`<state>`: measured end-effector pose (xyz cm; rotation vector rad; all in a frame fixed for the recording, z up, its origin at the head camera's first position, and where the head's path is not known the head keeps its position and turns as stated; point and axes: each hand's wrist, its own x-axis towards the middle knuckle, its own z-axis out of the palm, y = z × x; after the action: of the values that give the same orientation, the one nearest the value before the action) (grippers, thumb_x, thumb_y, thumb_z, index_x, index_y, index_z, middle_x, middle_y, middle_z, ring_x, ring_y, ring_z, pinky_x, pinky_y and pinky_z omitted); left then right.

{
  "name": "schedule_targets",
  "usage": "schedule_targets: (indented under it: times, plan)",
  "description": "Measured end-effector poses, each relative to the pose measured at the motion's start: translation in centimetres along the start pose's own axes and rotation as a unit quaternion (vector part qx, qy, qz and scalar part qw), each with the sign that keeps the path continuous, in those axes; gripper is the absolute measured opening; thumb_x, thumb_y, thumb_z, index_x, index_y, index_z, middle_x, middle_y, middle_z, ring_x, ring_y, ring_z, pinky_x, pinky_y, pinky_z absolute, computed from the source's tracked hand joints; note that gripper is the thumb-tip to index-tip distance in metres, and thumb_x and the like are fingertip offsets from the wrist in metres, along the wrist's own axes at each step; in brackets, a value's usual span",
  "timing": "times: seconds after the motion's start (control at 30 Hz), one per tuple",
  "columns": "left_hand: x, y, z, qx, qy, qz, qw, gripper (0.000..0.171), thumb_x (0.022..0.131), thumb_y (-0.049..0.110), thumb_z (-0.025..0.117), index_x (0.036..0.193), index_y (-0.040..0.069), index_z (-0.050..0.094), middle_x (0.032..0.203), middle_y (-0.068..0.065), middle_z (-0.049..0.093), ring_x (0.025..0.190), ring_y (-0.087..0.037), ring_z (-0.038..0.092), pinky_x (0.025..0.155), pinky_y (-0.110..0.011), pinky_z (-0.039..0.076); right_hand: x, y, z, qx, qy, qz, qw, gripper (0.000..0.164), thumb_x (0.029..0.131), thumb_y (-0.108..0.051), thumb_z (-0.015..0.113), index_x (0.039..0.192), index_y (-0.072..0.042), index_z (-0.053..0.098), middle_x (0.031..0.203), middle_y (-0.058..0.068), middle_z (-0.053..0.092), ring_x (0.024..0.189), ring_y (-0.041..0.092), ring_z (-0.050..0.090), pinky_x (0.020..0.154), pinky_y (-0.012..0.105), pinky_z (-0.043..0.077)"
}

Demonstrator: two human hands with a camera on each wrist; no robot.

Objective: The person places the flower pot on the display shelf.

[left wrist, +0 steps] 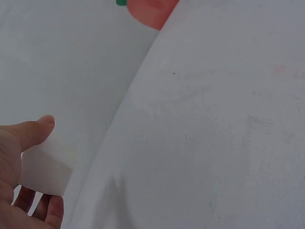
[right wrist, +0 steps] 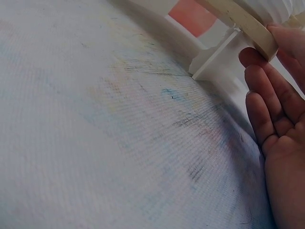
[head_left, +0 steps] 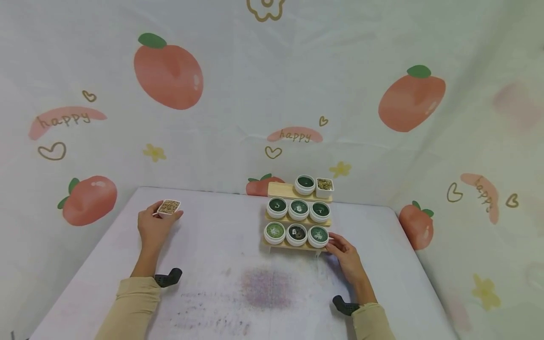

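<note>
My left hand (head_left: 155, 224) grips a small square white pot (head_left: 169, 208) filled with tan granules at the table's left. In the left wrist view, the pot's plain side (left wrist: 45, 171) shows between thumb and fingers. At the right, my right hand (head_left: 348, 259) pinches the front right end of a three-tier wooden display stand (head_left: 284, 190). The right wrist view shows the thumb above the wooden board (right wrist: 248, 26) and a fingertip beneath it. Several round white pots with green tops (head_left: 299, 208) fill the two lower tiers. The top tier holds another round pot (head_left: 305, 184) and a square pot (head_left: 325, 186).
A white cloth covers the table (head_left: 212, 264), with a purplish stain (head_left: 267, 287) near the middle front. Behind it hangs a pale curtain (head_left: 221, 123) printed with fruit. White supports (right wrist: 217, 55) stand under the stand's board. Each wrist carries a black device (head_left: 169, 277).
</note>
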<state>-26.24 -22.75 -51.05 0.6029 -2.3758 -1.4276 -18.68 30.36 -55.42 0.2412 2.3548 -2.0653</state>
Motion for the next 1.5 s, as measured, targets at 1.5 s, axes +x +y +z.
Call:
schedule_targets:
  times: [1.5]
  plan:
    - [-2.8, 13.9, 5.5, -0.186, -0.198, 0.180, 0.9454, 0.060, 0.092, 0.013, 0.077, 0.146, 0.003, 0.053, 0.141, -0.018, 0.060, 0.128, -0.030, 0.059, 0.099, -0.013, 0.052, -0.1, -0.1, 0.0, 0.007, 0.002, 0.004, 1.000, 0.044, 0.095, -0.010, 0.070, 0.137, -0.001, 0.058, 0.098, -0.018, 0.071, 0.095, -0.001, 0.066, 0.086, 0.015, 0.052]
